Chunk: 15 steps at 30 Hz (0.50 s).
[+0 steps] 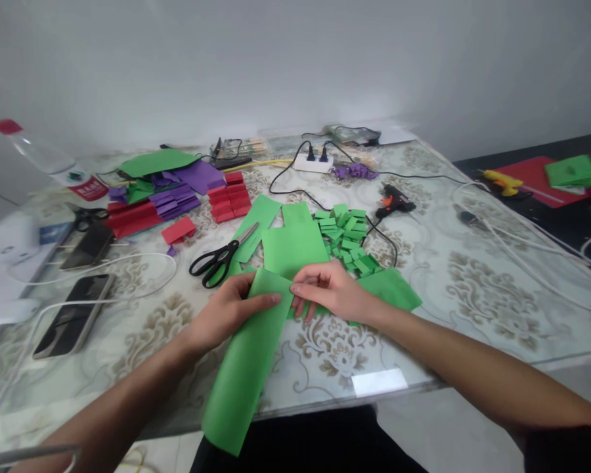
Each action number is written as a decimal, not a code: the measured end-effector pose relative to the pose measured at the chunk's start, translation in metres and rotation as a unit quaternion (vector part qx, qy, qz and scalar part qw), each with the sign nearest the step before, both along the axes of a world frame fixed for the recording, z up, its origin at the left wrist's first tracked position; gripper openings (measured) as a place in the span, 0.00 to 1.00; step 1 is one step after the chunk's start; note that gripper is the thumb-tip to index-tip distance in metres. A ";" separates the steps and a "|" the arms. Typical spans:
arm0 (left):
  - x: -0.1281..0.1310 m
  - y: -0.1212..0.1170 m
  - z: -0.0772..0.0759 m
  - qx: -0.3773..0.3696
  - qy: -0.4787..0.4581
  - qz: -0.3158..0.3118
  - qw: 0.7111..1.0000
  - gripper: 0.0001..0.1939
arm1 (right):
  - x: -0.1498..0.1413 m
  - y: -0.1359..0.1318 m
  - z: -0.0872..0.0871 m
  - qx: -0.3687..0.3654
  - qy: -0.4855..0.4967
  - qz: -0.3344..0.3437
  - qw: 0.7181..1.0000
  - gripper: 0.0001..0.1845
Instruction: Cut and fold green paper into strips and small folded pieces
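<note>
A long strip of green paper [246,368] slants over the table's front edge, curled along its length. My left hand [234,303] grips it, thumb on top and fingers behind. My right hand [328,289] pinches its upper right corner between thumb and finger. Just beyond lies a flat green sheet [295,246], partly under the strip and my right hand. Black-handled scissors [222,256] rest beside it on another green strip [261,220]. A heap of small folded green pieces [347,236] is to the right, above a green sheet [391,289] that my right wrist partly hides.
Red folded paper [230,198] and purple folded paper [175,202] lie at the back left, near a bottle [54,161] and a phone [73,315]. A glue gun [394,200] and a power strip [313,162] with trailing cables are at the back right.
</note>
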<state>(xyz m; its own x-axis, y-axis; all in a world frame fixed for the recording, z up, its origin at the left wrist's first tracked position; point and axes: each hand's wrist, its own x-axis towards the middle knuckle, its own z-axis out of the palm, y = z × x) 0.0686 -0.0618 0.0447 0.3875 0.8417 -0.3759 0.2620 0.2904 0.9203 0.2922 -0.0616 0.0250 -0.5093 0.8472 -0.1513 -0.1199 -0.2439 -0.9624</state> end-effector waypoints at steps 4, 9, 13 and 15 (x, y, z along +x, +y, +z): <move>0.001 0.000 0.000 -0.023 0.012 0.005 1.000 0.19 | -0.002 -0.004 -0.001 0.000 -0.014 0.020 1.000 0.24; 0.001 -0.001 -0.002 -0.079 -0.052 0.024 0.995 0.17 | -0.002 -0.007 -0.002 0.041 0.018 -0.010 0.999 0.18; 0.000 -0.001 -0.001 -0.124 -0.113 0.048 0.985 0.16 | 0.000 -0.007 -0.001 0.067 0.049 -0.037 0.996 0.20; 0.001 -0.001 0.000 -0.135 -0.122 0.056 0.982 0.16 | 0.000 -0.007 0.000 0.072 0.058 -0.039 0.995 0.19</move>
